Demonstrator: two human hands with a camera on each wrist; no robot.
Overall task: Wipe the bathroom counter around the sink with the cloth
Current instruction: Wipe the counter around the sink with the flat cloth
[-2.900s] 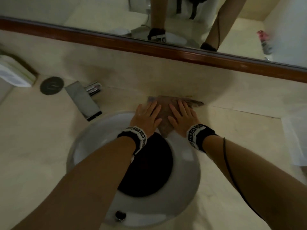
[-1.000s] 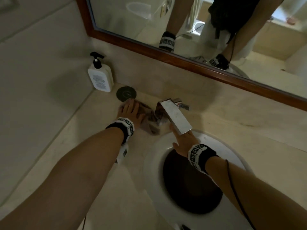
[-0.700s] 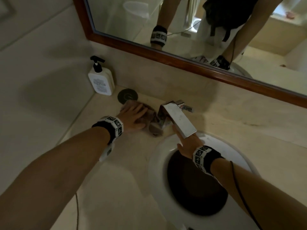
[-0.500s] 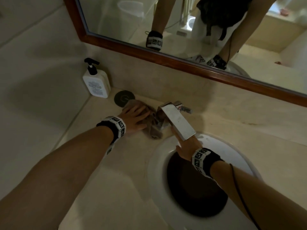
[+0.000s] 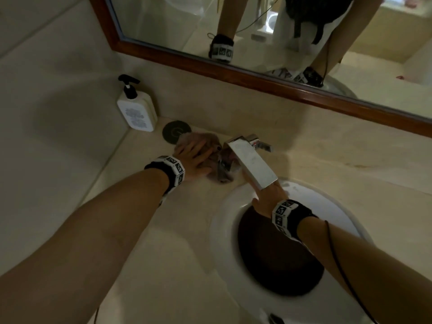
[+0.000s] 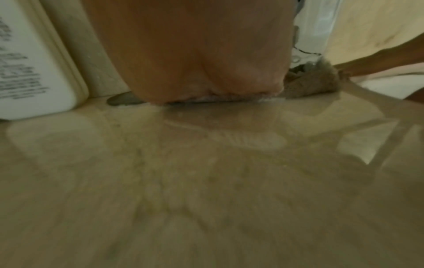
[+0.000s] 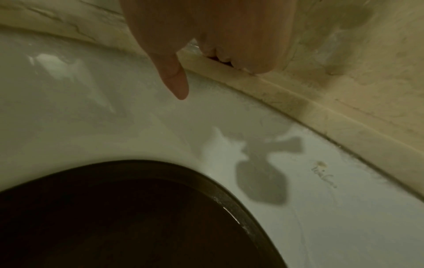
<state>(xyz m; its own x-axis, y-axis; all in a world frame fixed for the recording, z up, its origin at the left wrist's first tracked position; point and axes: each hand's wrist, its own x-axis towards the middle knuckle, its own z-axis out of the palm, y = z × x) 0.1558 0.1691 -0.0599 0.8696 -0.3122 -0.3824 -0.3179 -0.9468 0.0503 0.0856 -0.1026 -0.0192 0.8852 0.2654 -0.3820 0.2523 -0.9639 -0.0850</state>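
A brownish cloth (image 5: 211, 140) lies bunched on the beige counter (image 5: 145, 230), just left of the chrome faucet (image 5: 251, 163). My left hand (image 5: 195, 155) lies flat on it with straight fingers and presses it down. In the left wrist view my palm (image 6: 195, 54) covers most of the cloth (image 6: 312, 81). My right hand (image 5: 267, 197) rests on the white sink rim (image 5: 224, 220) under the spout, which hides its fingers. From the left wrist they reach out straight to the cloth's end. In the right wrist view the thumb (image 7: 177, 83) hangs over the sink rim (image 7: 114, 117).
A white pump bottle (image 5: 136, 111) stands in the back left corner by the wall, with a dark round disc (image 5: 176, 132) beside it, next to the cloth. A wood-framed mirror (image 5: 268, 83) runs above the backsplash. The sink's dark bowl (image 5: 280, 253) lies under my right forearm.
The cloth and both hands moved from behind the sink, right of the faucet, to its left side. In the last second my left hand slid the cloth slightly toward the disc.
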